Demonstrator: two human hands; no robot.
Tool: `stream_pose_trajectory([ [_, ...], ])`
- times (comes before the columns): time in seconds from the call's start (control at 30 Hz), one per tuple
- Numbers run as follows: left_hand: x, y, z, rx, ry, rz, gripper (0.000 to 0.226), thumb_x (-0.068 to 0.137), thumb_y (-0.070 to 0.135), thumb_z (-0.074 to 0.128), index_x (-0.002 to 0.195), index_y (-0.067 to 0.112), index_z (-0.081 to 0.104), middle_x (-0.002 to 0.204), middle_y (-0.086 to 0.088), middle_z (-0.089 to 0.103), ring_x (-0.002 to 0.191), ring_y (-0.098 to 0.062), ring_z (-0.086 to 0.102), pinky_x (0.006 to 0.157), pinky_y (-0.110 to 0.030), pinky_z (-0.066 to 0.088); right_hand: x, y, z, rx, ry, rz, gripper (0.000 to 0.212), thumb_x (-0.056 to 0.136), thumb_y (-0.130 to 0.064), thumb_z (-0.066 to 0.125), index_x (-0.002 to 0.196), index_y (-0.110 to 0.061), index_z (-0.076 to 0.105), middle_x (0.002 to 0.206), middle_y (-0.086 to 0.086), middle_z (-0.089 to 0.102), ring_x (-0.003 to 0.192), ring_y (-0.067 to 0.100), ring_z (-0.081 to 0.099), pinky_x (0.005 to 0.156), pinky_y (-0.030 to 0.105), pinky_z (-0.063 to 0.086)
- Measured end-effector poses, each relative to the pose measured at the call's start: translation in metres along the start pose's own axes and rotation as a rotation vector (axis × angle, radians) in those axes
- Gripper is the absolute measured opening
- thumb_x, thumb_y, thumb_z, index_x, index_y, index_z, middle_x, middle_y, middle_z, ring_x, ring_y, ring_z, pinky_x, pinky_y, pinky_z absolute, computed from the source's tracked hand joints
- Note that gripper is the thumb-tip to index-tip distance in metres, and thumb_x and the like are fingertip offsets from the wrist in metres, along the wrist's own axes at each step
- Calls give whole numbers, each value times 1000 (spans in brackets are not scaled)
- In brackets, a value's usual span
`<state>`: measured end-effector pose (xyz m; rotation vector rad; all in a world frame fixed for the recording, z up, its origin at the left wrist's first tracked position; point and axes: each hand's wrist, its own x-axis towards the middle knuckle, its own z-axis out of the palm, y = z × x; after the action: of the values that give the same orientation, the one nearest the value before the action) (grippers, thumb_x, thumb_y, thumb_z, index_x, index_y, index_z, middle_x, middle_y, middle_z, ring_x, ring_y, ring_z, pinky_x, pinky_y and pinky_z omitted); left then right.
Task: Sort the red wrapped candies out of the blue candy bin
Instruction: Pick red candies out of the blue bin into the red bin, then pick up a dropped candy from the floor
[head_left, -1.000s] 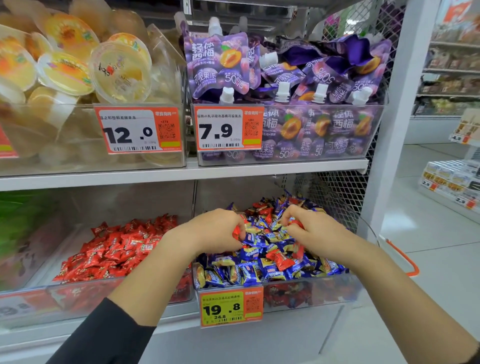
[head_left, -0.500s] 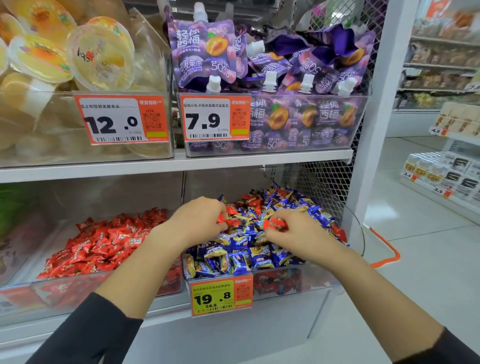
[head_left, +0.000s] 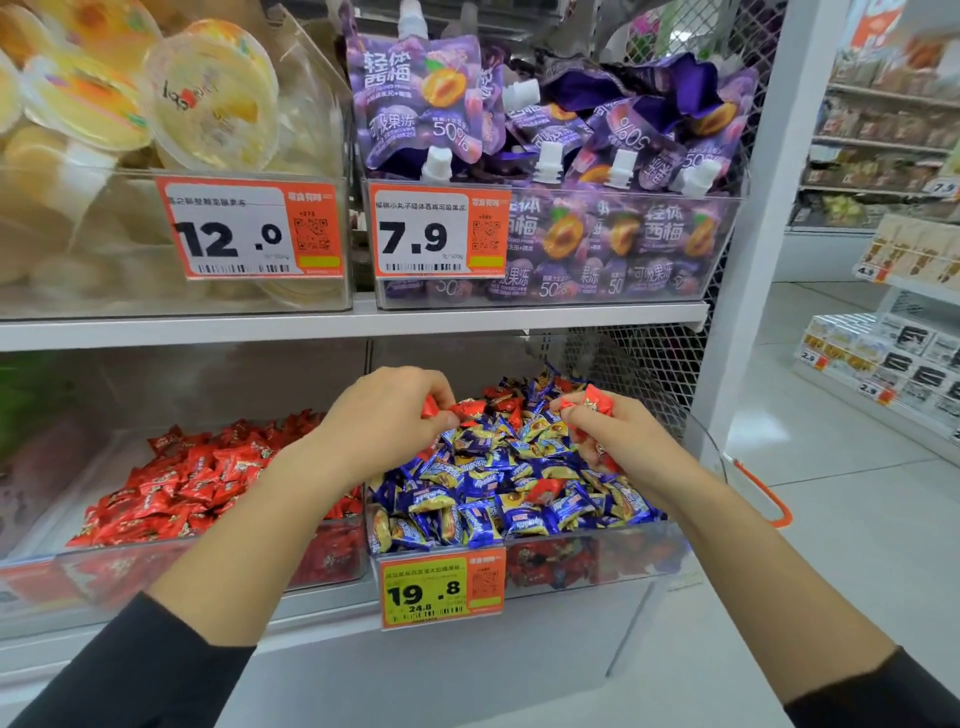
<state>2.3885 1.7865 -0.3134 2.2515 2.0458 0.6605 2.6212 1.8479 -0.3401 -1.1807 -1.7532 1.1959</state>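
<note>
The clear blue candy bin (head_left: 670, 551) on the lower shelf is heaped with blue wrapped candies (head_left: 488, 483); some red wrapped candies (head_left: 543, 489) lie among them. My left hand (head_left: 384, 421) hovers over the bin's left part and grips red candies (head_left: 431, 406) in its curled fingers. My right hand (head_left: 618, 441) is over the bin's right part and pinches a red candy (head_left: 592, 401) at its fingertips, with more red showing under the palm. To the left stands a bin of red candies (head_left: 197, 473).
The upper shelf (head_left: 363, 325) just above my hands carries a bin of jelly cups (head_left: 208, 109) and a bin of purple pouches (head_left: 571, 156). A white post (head_left: 748, 234) and wire mesh close the right side. An orange-handled basket (head_left: 763, 493) sits on the floor.
Both hands have lifted from the pile with red candies in them. The right hand now holds a red candy higher at its fingertips. The camera view shifted slightly.
</note>
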Motion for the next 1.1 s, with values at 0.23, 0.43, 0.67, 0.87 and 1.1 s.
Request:
stream_pose_trajectory([
  [0.23, -34, -14, 2, -56, 141, -10, 5, 91, 37, 59, 94, 33, 59, 86, 14, 52, 82, -10, 50, 70, -29, 37, -18, -14, 11, -571, -162, -92, 23, 90, -29, 58, 84, -7, 52, 56, -8, 39, 48, 7, 35, 48, 21, 30],
  [0.43, -34, -11, 7, -148, 203, -10, 7, 90, 35, 61, 94, 30, 63, 87, 13, 55, 82, -11, 52, 71, -29, 38, -32, -10, 32, -837, -271, -181, 15, 82, -21, 63, 93, -18, 54, 76, -4, 56, 64, 9, 47, 59, 27, 37],
  [0.67, -56, -45, -6, -263, 321, -135, 5, 87, 32, 66, 90, 27, 66, 87, 9, 63, 81, -15, 56, 71, -30, 38, -26, -22, 48, -637, -34, -319, 15, 90, -15, 57, 96, -27, 49, 64, -9, 50, 52, 5, 42, 51, 20, 35],
  [0.87, -60, -110, -18, -406, 292, -474, 10, 86, 30, 68, 83, 21, 64, 65, 5, 54, 68, -19, 51, 65, -27, 34, -15, -73, 135, -431, -254, -377, 11, 94, -22, 51, 103, -19, 56, 68, -2, 53, 56, 11, 42, 57, 30, 34],
  [1.1, -51, -171, -20, -526, 194, -693, 30, 82, 39, 71, 75, 10, 66, 68, -5, 63, 76, -27, 64, 69, -32, 47, 45, -97, 222, -831, -520, -309, 57, 89, -39, 60, 140, -20, 42, 130, 9, 54, 115, 25, 54, 93, 33, 44],
])
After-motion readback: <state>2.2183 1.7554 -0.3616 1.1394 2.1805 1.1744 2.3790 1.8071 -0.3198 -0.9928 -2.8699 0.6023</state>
